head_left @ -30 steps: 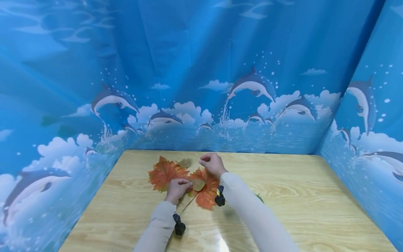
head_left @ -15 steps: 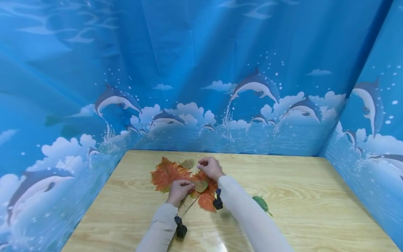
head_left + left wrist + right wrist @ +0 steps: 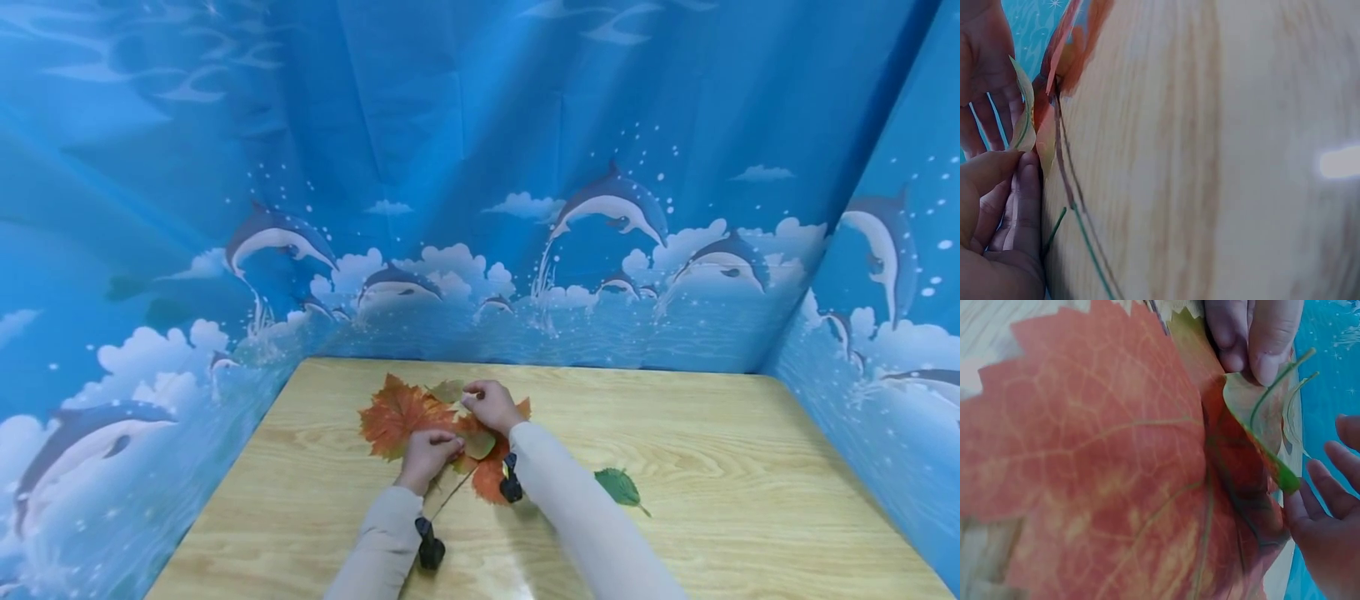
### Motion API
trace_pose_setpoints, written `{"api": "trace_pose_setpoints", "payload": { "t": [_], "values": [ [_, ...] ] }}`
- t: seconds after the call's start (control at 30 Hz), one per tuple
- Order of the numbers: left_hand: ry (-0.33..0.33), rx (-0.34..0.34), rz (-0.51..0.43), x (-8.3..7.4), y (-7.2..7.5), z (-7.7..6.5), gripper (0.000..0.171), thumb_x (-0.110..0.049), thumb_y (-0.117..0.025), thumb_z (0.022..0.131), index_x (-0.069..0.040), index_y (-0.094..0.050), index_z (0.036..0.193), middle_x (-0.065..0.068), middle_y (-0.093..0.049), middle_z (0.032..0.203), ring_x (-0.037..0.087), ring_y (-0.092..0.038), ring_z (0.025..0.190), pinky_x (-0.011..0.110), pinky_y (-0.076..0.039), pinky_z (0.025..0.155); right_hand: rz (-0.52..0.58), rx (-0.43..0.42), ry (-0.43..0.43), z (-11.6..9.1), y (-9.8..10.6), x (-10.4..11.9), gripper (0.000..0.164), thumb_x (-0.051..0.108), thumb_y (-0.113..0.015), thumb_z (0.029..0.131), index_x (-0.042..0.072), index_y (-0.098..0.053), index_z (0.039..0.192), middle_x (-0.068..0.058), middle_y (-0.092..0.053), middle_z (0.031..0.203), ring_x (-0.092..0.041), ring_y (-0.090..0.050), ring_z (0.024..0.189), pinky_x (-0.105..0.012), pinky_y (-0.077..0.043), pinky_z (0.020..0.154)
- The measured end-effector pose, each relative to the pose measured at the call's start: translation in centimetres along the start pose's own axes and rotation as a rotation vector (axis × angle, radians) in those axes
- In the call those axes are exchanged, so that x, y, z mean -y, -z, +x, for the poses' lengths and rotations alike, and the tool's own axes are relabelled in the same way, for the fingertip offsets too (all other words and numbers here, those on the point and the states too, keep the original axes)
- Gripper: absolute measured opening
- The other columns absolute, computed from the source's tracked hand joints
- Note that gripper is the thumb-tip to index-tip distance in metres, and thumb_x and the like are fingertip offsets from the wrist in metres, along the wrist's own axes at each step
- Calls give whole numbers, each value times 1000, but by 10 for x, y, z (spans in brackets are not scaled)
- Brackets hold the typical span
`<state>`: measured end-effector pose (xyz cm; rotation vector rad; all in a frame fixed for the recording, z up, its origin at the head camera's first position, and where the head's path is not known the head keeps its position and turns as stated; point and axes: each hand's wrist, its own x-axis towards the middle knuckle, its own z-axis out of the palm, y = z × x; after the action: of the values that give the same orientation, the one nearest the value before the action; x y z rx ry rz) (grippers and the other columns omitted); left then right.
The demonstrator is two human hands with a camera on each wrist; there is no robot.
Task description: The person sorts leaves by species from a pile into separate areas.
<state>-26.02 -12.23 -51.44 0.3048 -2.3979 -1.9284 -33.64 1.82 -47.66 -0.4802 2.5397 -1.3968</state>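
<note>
Gentleness suits the curled yellow-green leaf [image 3: 478,445] that the left hand [image 3: 430,457] pinches, while the right hand [image 3: 493,406], relaxed and holding nothing, should steady that leaf's free end.

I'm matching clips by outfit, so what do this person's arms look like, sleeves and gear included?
The left sleeve and right sleeve are long, plain and pale off-white, ending near the wrist. Each wrist carries a small black device: left device, right device. The left grip and right grip are ungloved.
</note>
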Motion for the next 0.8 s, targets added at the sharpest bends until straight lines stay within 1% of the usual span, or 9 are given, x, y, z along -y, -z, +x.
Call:
{"api": "trace_pose_setpoints", "payload": {
  "t": [0.17, 0.2, 0.3, 0.4, 0.43, 0.5, 0.63, 0.67, 0.8],
  "values": [
    [-10, -10, -6, 0, -1, 3, 12, -5, -73, 82, 7, -72, 85, 9, -71, 74, 9, -64, 64, 23, -53, 63, -3, 20, 20, 1, 0, 3, 36, 15, -51, 100, -2, -54, 132, -19, -57, 130, -34, -57, 115, -46, -49, 92],
    [-20, -8, -7, 0, -1, 3, 12, -4, -72, 82, 7, -72, 85, 10, -71, 74, 9, -64, 64, 24, -53, 62, -4, 25, 22, 2, 0, 4, 37, 15, -51, 100, -2, -53, 132, -20, -57, 131, -34, -57, 116, -46, -49, 92],
    [-22, -7, -16, 0, -1, 3, 12, -3, -72, 82, 8, -71, 85, 10, -71, 74, 9, -64, 64, 23, -52, 62, 7, 53, 9, 3, -1, 4, 39, 15, -50, 100, -2, -51, 135, -20, -55, 133, -35, -55, 119, -46, -48, 95],
    [-30, -7, -5, 0, -1, 2, 12, -4, -72, 82, 8, -71, 86, 11, -71, 75, 9, -63, 64, 23, -52, 62, 21, 82, -6, 3, -1, 3, 42, 18, -52, 99, -1, -49, 136, -19, -53, 135, -34, -54, 120, -45, -48, 95],
    [-23, -9, -7, -1, -1, 1, 12, -4, -72, 82, 8, -71, 86, 11, -71, 75, 9, -63, 64, 23, -52, 62, 22, 87, 18, 8, -3, -4, 44, 23, -53, 99, 1, -50, 136, -18, -54, 134, -32, -56, 118, -43, -50, 92],
    [-30, -8, 5, -1, -1, 1, 13, -4, -72, 82, 8, -71, 86, 11, -71, 76, 10, -64, 65, 24, -53, 63, 25, 94, 17, 9, -3, -4, 45, 25, -55, 98, 1, -50, 136, -18, -55, 133, -31, -56, 117, -42, -50, 91],
    [-31, -3, 14, 0, 0, 0, 14, -5, -72, 83, 8, -71, 87, 11, -71, 77, 11, -65, 67, 25, -53, 64, 23, 95, -1, 12, -6, -6, 46, 25, -55, 98, 1, -50, 136, -19, -55, 133, -32, -55, 118, -43, -49, 92],
    [-32, -1, 17, 0, 1, 0, 14, -5, -72, 83, 7, -71, 87, 11, -71, 77, 11, -65, 67, 25, -53, 64, 27, 92, -34, 9, -5, 1, 45, 21, -55, 98, 0, -49, 136, -20, -53, 135, -34, -53, 121, -46, -47, 95],
    [-25, 2, 29, 2, 0, -1, 13, -7, -73, 83, 6, -72, 87, 10, -72, 79, 11, -65, 69, 25, -53, 65, 78, 39, -57, 9, -8, -1, 44, 17, -53, 99, -2, -47, 138, -21, -50, 138, -36, -51, 122, -47, -46, 97]
  ]
}}
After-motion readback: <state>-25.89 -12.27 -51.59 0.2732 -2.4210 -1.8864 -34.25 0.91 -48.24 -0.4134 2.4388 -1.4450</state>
